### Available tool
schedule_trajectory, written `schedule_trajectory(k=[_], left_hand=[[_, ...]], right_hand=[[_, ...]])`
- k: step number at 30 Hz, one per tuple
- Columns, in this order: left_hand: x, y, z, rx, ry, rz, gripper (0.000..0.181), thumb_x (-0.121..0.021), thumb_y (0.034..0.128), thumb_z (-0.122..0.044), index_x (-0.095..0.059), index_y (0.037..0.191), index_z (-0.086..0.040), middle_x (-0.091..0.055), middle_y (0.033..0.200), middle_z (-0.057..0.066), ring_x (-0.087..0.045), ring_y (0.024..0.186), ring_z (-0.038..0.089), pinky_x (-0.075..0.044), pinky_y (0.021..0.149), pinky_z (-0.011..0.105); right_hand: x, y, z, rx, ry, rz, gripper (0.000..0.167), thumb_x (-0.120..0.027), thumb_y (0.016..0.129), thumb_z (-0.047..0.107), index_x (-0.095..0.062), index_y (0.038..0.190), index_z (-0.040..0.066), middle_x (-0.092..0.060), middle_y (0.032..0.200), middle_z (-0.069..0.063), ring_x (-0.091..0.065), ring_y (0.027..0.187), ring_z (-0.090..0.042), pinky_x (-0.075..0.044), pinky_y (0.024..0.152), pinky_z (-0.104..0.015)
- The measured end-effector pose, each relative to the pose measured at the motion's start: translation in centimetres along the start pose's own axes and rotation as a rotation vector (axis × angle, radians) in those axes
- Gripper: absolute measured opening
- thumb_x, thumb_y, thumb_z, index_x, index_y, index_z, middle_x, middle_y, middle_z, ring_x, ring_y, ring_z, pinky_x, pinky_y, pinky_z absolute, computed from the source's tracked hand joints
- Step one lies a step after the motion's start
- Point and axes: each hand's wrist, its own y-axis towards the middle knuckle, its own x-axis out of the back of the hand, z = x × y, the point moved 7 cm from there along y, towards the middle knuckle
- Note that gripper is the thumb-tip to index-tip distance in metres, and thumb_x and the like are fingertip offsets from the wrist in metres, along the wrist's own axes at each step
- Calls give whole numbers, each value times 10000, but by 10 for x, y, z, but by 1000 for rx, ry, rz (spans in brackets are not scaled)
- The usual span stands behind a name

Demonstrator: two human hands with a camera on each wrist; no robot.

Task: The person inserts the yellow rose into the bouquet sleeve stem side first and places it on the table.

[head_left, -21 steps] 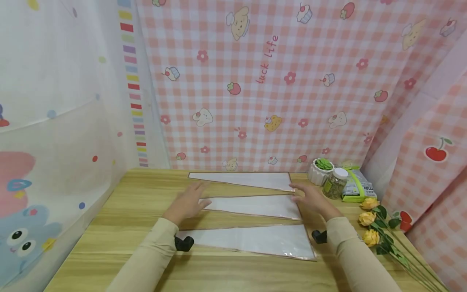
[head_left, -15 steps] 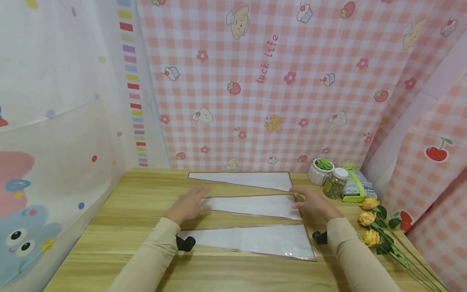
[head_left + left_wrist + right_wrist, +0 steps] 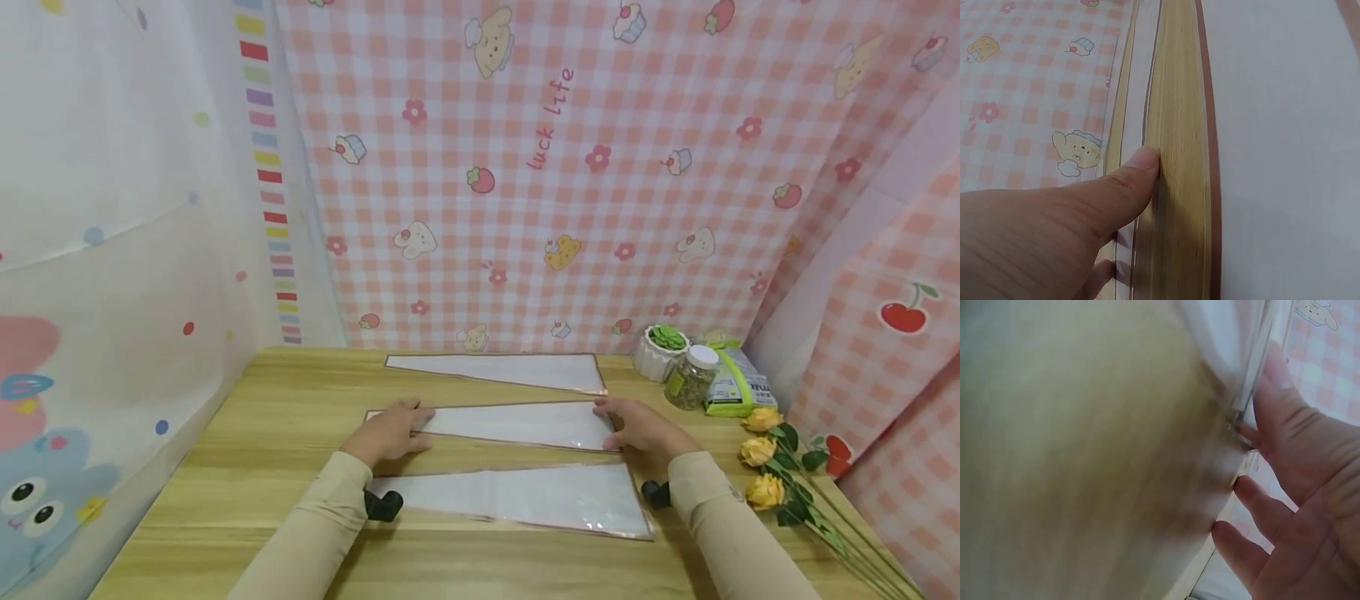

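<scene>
Three tapering white strips with brown borders and a clear, shiny surface lie flat, one behind another. At the narrow end of the middle strip [image 3: 510,423], my left hand [image 3: 390,432] rests with thumb and fingers spread across its edges. In the left wrist view its thumb [image 3: 1129,181] is straight. Around the wide end is my right hand [image 3: 647,429], touching the strip with fingertips at the far edge and the thumb nearer. The right wrist view is blurred; the thumb [image 3: 1275,378] meets the strip's corner. Beside the hands lie the near strip [image 3: 517,496] and far strip [image 3: 510,368].
On the wooden table [image 3: 225,500], a potted succulent [image 3: 660,354], a lidded jar [image 3: 692,379] and a grey-green packet [image 3: 738,383] stand at the back right. Yellow roses [image 3: 765,454] lie along the right side. Patterned cloths hang behind and at both sides.
Both hands have come down from hovering onto the middle strip, the left at its narrow end and the right at its wide end. The strips lie where they were.
</scene>
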Motion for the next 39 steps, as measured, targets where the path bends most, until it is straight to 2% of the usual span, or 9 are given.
schedule_trajectory(k=[3,7,11,14,19,25,30,34,39], left_hand=[[0,-2,-1,-1,-18,10,582,-680,984,-278,-499,1496,-69,-338,1586,263,-281,1460,489,-301,1153,621],[0,-3,-1,2,-34,9,578,-676,987,-270,-496,1499,-71,-326,1595,255,-266,1467,486,-285,1157,629],[-2,-3,1,10,-36,17,581,-665,994,-277,-482,1512,-86,-307,1609,239,-247,1480,472,-281,1159,631],[-3,-4,0,11,-41,23,588,-658,999,-282,-469,1522,-90,-292,1619,232,-231,1488,466,-275,1160,636],[-2,-6,-1,17,-49,22,596,-658,998,-281,-461,1526,-87,-278,1624,233,-221,1492,462,-272,1157,643],[-1,-7,-2,19,-57,16,591,-648,1004,-265,-451,1530,-83,-270,1625,239,-208,1494,469,-260,1161,646],[-2,-7,-2,20,-54,17,583,-644,1006,-250,-450,1530,-83,-263,1628,237,-198,1496,471,-254,1158,657],[-3,-6,-1,23,-41,19,584,-636,1009,-257,-442,1534,-88,-256,1634,230,-185,1502,467,-245,1129,714],[-6,-6,1,40,-41,19,583,-624,1013,-268,-434,1542,-111,-241,1644,215,-163,1514,448,-219,1116,747]], right_hand=[[2,0,3,21,-2,-29,508,-802,852,85,-630,1306,-62,-536,1446,-239,-426,1382,-462,-328,1140,-604],[5,0,7,79,1,-99,347,-790,860,52,-669,1170,-45,-676,1218,-209,-611,1162,-400,-463,1025,-576],[10,0,10,153,28,-175,106,-774,855,12,-695,922,-11,-694,1053,-182,-643,1012,-371,-514,931,-547],[17,0,9,139,89,-250,99,-745,867,-26,-673,817,20,-651,1011,-177,-624,971,-355,-532,868,-476],[25,-3,6,22,252,-292,87,-625,941,-73,-625,901,4,-578,989,-148,-566,849,-240,-483,693,-308],[32,-8,9,-71,523,-311,61,-528,1002,-76,-513,1060,-68,-533,1090,-231,-574,871,-194,-513,687,-279],[28,-6,6,-153,818,-291,427,-565,1000,-37,-323,1348,-88,-415,1264,-223,-545,931,-131,-494,713,-220],[23,-5,3,-180,1127,-246,676,-491,1020,-66,-63,1541,-97,-530,1138,-81,-635,886,-75,-531,769,-195],[16,-4,1,-197,1299,-136,536,-323,1056,-75,-100,1531,-182,-713,985,41,-675,835,-45,-537,741,-158]])
